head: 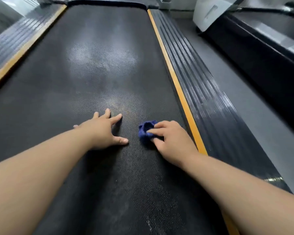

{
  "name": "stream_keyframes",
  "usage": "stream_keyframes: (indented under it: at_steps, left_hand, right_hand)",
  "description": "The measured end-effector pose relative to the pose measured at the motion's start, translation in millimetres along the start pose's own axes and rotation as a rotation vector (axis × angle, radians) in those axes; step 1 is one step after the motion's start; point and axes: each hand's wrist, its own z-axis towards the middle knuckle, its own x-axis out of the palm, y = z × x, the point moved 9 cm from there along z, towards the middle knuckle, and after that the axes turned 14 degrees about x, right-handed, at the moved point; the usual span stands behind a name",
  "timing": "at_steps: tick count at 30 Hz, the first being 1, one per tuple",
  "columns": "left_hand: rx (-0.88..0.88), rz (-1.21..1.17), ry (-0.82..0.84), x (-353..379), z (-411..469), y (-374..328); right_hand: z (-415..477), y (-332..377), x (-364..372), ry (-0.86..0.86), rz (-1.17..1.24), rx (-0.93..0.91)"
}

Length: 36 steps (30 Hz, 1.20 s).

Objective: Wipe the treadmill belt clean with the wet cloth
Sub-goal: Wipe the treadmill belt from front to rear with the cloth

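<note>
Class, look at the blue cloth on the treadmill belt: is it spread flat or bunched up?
Bunched up. The cloth sits as a crumpled wad under the right hand's fingers, on the belt.

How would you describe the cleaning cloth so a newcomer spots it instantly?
Start at the wide black textured treadmill belt between two orange side strips. Near the right orange strip, the right hand presses a small crumpled dark-blue cloth, the only blue thing there.
</note>
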Motion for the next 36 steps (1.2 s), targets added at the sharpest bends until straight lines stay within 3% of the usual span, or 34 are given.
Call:
stream_keyframes:
  at_steps: [2, 7, 10, 14, 17, 20, 23, 28, 31, 36]
  left_hand:
    - [-0.005, -0.001, 0.002, -1.1, -0.5, -0.9]
    - [-0.005, -0.007, -0.014, -2.1, -0.6, -0.2]
    - [-0.02, -0.009, -0.007, -2.1, -2.6, -1.6]
    - [-0.017, 0.006, -0.007, -6.4, -8.4, -6.9]
    - [-0.001, 0.111, -0.001, -21.7, -12.4, -4.6]
    - [0.062, 0.188, 0.107, -12.7, -11.8, -4.3]
    - [0.091, 0.179, 0.143, -4.7, -10.5, -4.9]
    - [0.082, 0.222, 0.007, -15.3, -17.5, 2.1]
    - [0.074, 0.098, -0.031, -9.4, -18.4, 11.4]
    - [0.08, -0.015, -0.073, 2.0, -11.7, 21.2]
  right_hand:
    - [35.9, -1.8, -2.7, -0.057, -0.022, -0.024]
    - [87.7, -7.9, 1.4, -0.162, -0.01, 0.265]
    - [33.6, -1.9, 5.1, -0.071, 0.136, 0.118]
    - [-1.8, 4.7, 9.5, 0.033, 0.068, -0.011]
    - [54.2, 2.2, 11.8, -0.051, 0.099, 0.022]
    - [109.9, 2.5, 14.2, -0.122, 0.092, 0.168]
    - [107.0, 10.7, 15.2, -0.119, 0.03, 0.168]
    - [14.9, 26.1, 16.8, -0.051, 0.058, -0.021]
    - [28.7, 28.7, 14.3, -0.056, 0.033, -0.084]
    - [134.4, 22.8, 20.0, -0.091, -0.007, 0.196]
